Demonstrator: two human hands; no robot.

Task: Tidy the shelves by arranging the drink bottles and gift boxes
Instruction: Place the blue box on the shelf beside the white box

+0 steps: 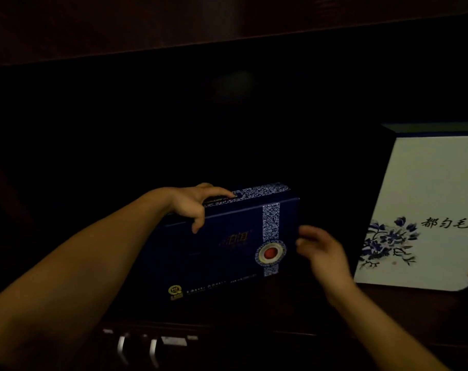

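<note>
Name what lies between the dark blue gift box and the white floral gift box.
In the head view, only the right hand sits between the dark blue gift box and the white floral gift box.

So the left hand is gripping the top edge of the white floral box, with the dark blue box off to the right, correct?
Not quite. The head view shows the left hand gripping the top edge of the dark blue box; the white floral box is the one standing to the right.

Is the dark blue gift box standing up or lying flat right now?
Standing on its long edge, slightly tilted. The dark blue gift box shows its front face, with the left hand gripping its top edge.
</note>
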